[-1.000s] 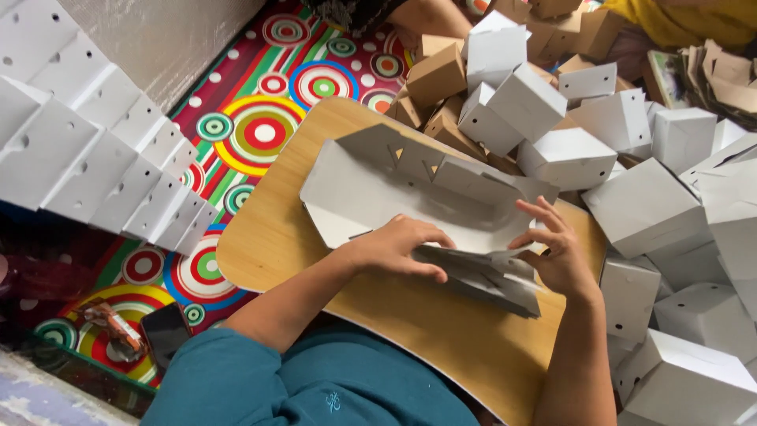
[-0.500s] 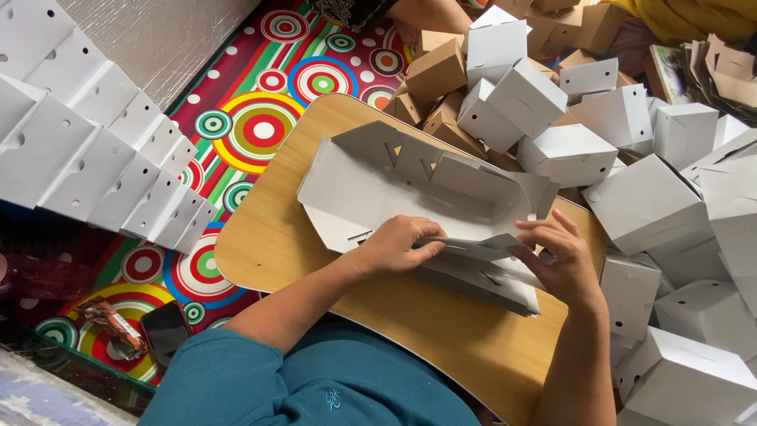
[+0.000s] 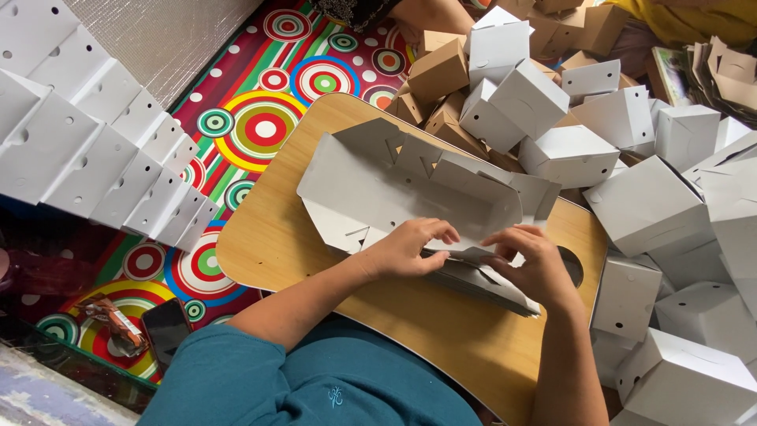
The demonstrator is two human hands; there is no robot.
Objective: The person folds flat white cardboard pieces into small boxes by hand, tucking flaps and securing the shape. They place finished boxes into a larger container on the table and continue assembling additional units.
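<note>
A flat grey cardboard box blank (image 3: pixel 394 185) lies partly folded on a small wooden lap table (image 3: pixel 276 229), its far flaps standing up. My left hand (image 3: pixel 406 248) pinches the blank's near edge, fingers curled over it. My right hand (image 3: pixel 532 264) grips the same edge a little to the right, pressing on a stack of flat blanks (image 3: pixel 481 284) underneath. My arms come in from the bottom, over a teal shirt.
Several folded white boxes (image 3: pixel 646 205) are piled to the right and behind the table, with brown boxes (image 3: pixel 438 71) among them. A row of nested white boxes (image 3: pixel 95 150) leans at the left. A phone (image 3: pixel 167 331) and a snack wrapper (image 3: pixel 114 319) lie on the patterned mat.
Both hands have drawn closer together along the blank's near edge. The blank's far flaps have risen more upright.
</note>
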